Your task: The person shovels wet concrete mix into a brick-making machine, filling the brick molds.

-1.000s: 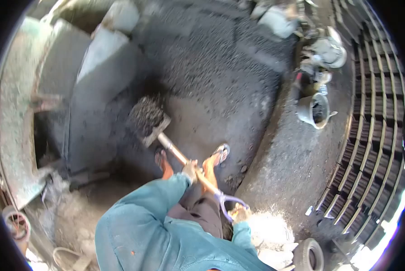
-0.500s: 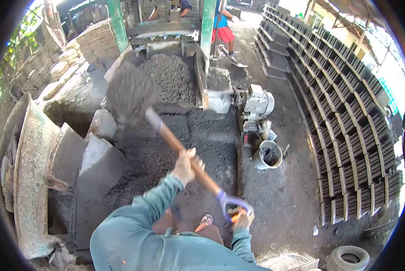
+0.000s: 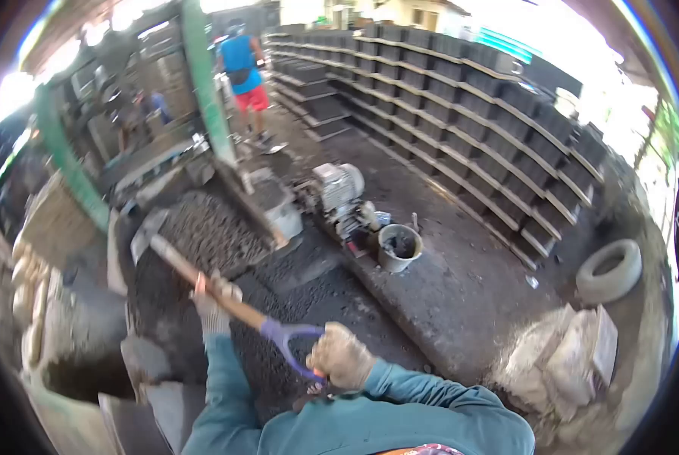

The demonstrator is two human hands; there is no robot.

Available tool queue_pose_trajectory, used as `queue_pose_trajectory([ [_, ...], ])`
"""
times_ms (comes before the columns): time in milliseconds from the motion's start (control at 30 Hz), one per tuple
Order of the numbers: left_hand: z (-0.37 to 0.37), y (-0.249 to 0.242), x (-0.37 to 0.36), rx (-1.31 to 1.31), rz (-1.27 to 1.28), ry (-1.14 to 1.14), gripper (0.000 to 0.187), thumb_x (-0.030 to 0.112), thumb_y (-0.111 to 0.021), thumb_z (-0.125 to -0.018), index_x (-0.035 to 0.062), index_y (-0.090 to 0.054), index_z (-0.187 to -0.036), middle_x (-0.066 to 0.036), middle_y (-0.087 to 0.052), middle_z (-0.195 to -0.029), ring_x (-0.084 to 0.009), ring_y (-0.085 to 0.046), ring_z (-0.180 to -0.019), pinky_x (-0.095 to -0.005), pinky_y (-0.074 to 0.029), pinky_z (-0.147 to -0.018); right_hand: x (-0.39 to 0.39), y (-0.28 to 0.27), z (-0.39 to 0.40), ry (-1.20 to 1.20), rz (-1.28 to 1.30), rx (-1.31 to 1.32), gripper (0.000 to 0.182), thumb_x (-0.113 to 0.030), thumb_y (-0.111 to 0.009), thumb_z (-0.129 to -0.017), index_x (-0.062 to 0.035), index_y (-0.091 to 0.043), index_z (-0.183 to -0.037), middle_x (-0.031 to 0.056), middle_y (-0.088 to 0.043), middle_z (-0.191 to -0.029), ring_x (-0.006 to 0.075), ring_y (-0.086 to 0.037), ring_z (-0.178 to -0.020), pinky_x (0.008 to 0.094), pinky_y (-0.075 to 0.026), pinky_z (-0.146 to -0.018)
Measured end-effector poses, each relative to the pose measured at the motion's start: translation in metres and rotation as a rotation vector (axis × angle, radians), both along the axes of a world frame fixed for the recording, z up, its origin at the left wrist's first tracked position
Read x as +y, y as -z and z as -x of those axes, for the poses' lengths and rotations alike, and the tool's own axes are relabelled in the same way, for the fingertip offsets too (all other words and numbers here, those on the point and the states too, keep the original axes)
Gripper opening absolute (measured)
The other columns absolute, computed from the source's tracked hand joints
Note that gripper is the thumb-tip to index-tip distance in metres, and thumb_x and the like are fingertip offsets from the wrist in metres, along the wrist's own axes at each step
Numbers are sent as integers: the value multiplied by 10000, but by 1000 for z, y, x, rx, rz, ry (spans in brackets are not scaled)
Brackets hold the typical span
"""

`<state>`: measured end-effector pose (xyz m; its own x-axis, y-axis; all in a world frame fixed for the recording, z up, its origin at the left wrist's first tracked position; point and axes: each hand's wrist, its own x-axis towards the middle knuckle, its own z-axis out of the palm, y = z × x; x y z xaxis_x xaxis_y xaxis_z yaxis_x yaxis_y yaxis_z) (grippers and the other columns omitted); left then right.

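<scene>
A shovel with a wooden shaft (image 3: 242,312) and a purple D-shaped grip lies diagonally across the view. My left hand (image 3: 217,300), in a pale glove, is wrapped round the shaft. At the grip my right hand (image 3: 341,355), gloved too, is closed on the purple handle. The metal blade (image 3: 148,233) rests at the left edge of a heap of dark, grainy material (image 3: 212,229); no load shows on it. More dark material (image 3: 324,303) covers the floor pit below the shaft.
A motor (image 3: 339,186) and a bucket (image 3: 398,247) stand right of the pit. Long racks of dark blocks (image 3: 461,121) run behind them. A person in blue and red (image 3: 241,72) stands at the back. A tyre (image 3: 609,271) and sacks (image 3: 555,356) are at the right.
The view has turned to the right. The dark material flying off the blade is gone, and the blade is now visible at the heap's left edge. Both hands still hold the shovel.
</scene>
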<state>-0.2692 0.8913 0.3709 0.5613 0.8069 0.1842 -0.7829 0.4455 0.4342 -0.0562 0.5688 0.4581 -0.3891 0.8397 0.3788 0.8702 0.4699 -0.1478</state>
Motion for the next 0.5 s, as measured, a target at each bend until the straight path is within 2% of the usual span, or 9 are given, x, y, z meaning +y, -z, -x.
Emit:
queue_pose_trajectory([
  [33,8,-8,-20,207,224,-84,406,555,-577,-947,154,-563,-885,46,-458,-625,-158,-479,-520,-385,-457,-564,-7,17,9,42,130,-112,65,-206,-689,-750,-219,-679,-813,-36,-603,-761,176,-612,-800,420,-425,-889],
  [100,3,-37,-42,490,368,-339,449,581,-591,-939,136,-560,-886,21,-501,-652,-177,-513,-541,-398,-479,-576,-16,46,19,104,164,-87,25,-199,-649,-778,-209,-669,-789,-26,-627,-786,182,-619,-850,426,-417,-890],
  [167,-2,-43,-26,447,474,-500,461,580,-631,-924,128,-554,-879,18,-518,-674,-176,-524,-563,-395,-488,-590,-20,75,15,165,187,-77,52,-192,-622,-803,-207,-669,-787,-22,-645,-818,185,-622,-901,432,-407,-905],
  [200,1,-23,-8,554,451,-453,464,587,-645,-918,135,-555,-864,19,-521,-673,-169,-516,-571,-386,-493,-606,-16,96,8,194,187,-86,65,-189,-615,-813,-209,-674,-796,-22,-653,-837,185,-621,-928,434,-401,-919],
  [233,-3,-14,-24,532,432,-423,458,586,-648,-917,141,-558,-859,18,-521,-669,-168,-513,-569,-385,-494,-611,-18,111,0,220,184,-99,78,-186,-607,-823,-212,-679,-805,-22,-660,-856,185,-620,-954,435,-395,-933],
  [267,-8,-14,-36,504,403,-392,451,584,-652,-916,147,-560,-853,18,-522,-666,-166,-509,-568,-385,-495,-615,-21,118,-8,274,380,-257,110,-186,-625,-833,-222,-715,-887,-46,-682,-948,182,-617,-1016,481,-383,-1016],
  [300,-17,-18,-46,471,366,-354,445,583,-656,-915,153,-563,-848,17,-522,-662,-165,-506,-566,-384,-496,-619,-28,139,-22,308,464,-275,153,-162,-604,-852,-227,-730,-909,-37,-693,-1010,186,-619,-1053,515,-347,-1097],
  [400,-39,-25,-112,438,325,-290,384,538,-693,-901,174,-583,-843,30,-513,-640,-169,-500,-556,-399,-483,-616,-93,147,-77,326,677,-46,252,-188,-697,-805,-189,-734,-1054,24,-699,-1134,224,-606,-1185,492,-357,-1139],
  [500,-59,-6,-172,485,262,-282,314,460,-711,-875,172,-590,-837,32,-508,-632,-176,-497,-547,-415,-475,-639,-171,171,-95,981,361,515,474,-210,-745,-793,-131,-643,-1249,102,-685,-1200,278,-577,-1246,428,-424,-1096],
])
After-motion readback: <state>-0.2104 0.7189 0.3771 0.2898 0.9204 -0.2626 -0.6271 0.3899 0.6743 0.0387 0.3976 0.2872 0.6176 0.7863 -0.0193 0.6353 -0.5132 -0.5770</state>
